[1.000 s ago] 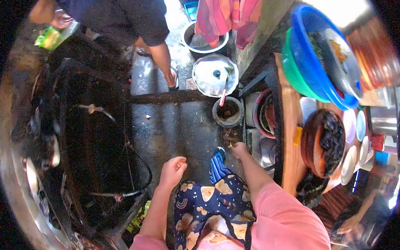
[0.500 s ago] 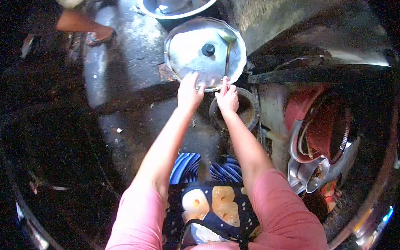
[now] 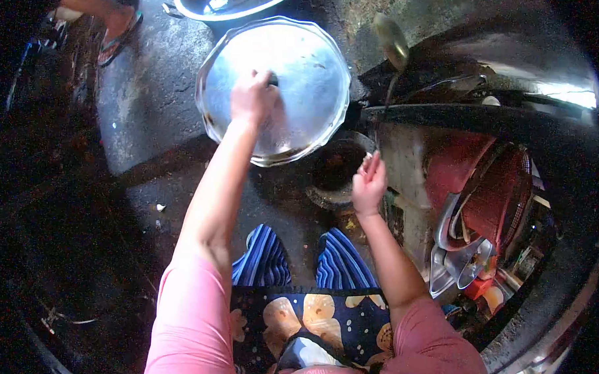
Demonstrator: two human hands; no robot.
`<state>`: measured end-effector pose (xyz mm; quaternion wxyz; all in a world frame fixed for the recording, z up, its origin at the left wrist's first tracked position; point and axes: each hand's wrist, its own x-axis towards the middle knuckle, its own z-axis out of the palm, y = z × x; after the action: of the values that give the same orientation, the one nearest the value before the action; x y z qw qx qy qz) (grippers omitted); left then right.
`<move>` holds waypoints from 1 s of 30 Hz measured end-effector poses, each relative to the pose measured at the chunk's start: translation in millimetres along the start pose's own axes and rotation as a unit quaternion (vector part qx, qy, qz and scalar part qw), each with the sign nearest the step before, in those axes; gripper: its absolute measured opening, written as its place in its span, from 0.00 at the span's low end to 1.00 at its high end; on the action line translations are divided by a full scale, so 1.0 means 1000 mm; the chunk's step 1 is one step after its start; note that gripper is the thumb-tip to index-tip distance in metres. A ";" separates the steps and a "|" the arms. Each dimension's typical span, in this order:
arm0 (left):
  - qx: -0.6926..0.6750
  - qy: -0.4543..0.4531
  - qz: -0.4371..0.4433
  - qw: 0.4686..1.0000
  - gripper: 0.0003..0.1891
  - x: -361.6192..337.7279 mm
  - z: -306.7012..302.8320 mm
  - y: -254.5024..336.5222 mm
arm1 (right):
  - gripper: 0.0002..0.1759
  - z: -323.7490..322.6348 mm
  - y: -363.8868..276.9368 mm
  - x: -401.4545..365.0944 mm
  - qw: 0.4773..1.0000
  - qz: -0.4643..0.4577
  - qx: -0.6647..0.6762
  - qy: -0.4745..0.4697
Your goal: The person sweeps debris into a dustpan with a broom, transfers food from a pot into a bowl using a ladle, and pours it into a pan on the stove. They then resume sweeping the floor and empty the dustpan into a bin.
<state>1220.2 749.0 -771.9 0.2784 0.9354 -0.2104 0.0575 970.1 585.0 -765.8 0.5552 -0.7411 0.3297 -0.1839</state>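
Observation:
My left hand point(image 3: 253, 96) grips the black knob of a large round metal lid point(image 3: 304, 62) and holds it tilted above the wet floor. My right hand point(image 3: 369, 183) is raised beside a dark stone mortar point(image 3: 333, 168), its fingers closed around the lower end of a ladle point(image 3: 391, 42). The ladle stands upright and blurred, with its scoop high by the wall. The lid's near edge covers part of the mortar.
A metal basin point(image 3: 227, 0) sits on the floor beyond the lid. Another person's sandalled foot point(image 3: 117, 26) is at the top left. Red baskets and metal bowls point(image 3: 484, 193) are stacked under a dark counter on the right. My feet in striped shoes point(image 3: 264, 258) stand below.
I bent down toward the floor. My left hand took the lid's knob and lifted the lid. My right hand raised the ladle off the lid and swung it upright.

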 end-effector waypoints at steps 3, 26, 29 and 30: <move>-0.042 0.040 -0.039 0.998 0.11 -0.009 -0.045 -0.013 | 0.24 -0.013 -0.040 -0.024 1.000 0.019 -0.012 0.017; -0.266 0.005 -0.501 0.824 0.13 -0.093 0.094 -0.012 | 0.22 -0.054 -0.010 -0.039 0.975 0.039 -0.213 -0.048; -0.584 0.017 -0.578 0.570 0.10 -0.040 0.096 -0.038 | 0.22 -0.048 -0.005 -0.025 0.984 0.027 -0.168 -0.047; -0.551 0.016 -0.585 0.595 0.10 -0.033 0.097 -0.041 | 0.22 -0.047 -0.007 -0.022 0.984 0.021 -0.170 -0.048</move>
<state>1206.9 738.3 -881.2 0.7179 0.5257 0.3946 -0.2292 926.5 568.0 -742.7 0.4398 -0.8259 0.3443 -0.0774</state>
